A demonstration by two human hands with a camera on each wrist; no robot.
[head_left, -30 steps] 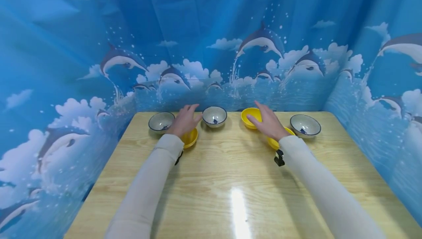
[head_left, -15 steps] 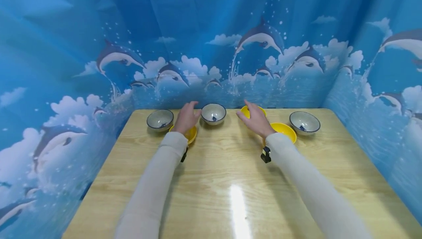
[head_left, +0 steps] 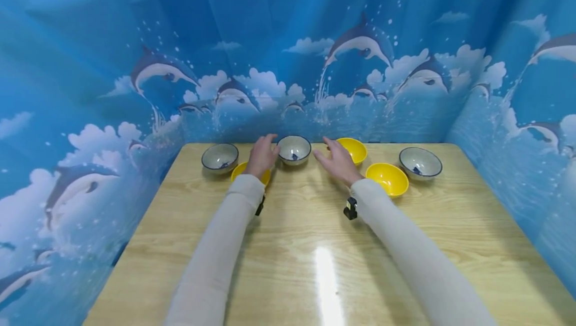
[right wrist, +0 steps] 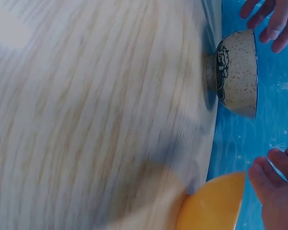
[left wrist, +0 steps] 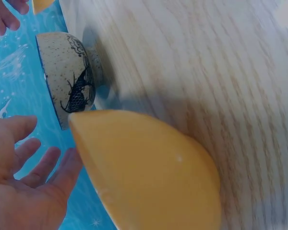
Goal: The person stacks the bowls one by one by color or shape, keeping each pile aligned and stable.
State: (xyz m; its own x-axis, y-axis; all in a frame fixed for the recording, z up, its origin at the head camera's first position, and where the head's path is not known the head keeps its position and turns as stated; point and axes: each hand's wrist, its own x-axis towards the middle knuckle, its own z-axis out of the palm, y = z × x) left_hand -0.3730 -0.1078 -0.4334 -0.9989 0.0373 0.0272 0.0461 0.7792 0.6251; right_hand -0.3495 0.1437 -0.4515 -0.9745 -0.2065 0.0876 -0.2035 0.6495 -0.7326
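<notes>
A speckled grey bowl with a dark rim [head_left: 294,150] stands upright at the back middle, between my two hands. My left hand [head_left: 262,157] hovers just left of it, fingers relaxed and holding nothing. Under that hand and partly hidden is a yellow bowl [head_left: 239,170], whose side [left wrist: 149,167] fills much of the left wrist view. My right hand [head_left: 337,164] is on the other side of the grey bowl, thumb and fingers spread. Close behind the right hand sits another yellow bowl [head_left: 354,150]. A fish pattern shows on the grey bowl's outside [left wrist: 69,76] in the left wrist view.
Another grey bowl [head_left: 219,158] stands at the back left. Toward the right are a third yellow bowl [head_left: 387,179], near my right forearm, and a grey bowl [head_left: 420,162] beside it. A dolphin-print curtain [head_left: 270,41] hangs behind the wooden table [head_left: 288,246].
My right hand has moved left, off the yellow bowls, toward the middle grey bowl. The left hand has shifted slightly right toward the same bowl. The bowls have stayed in place.
</notes>
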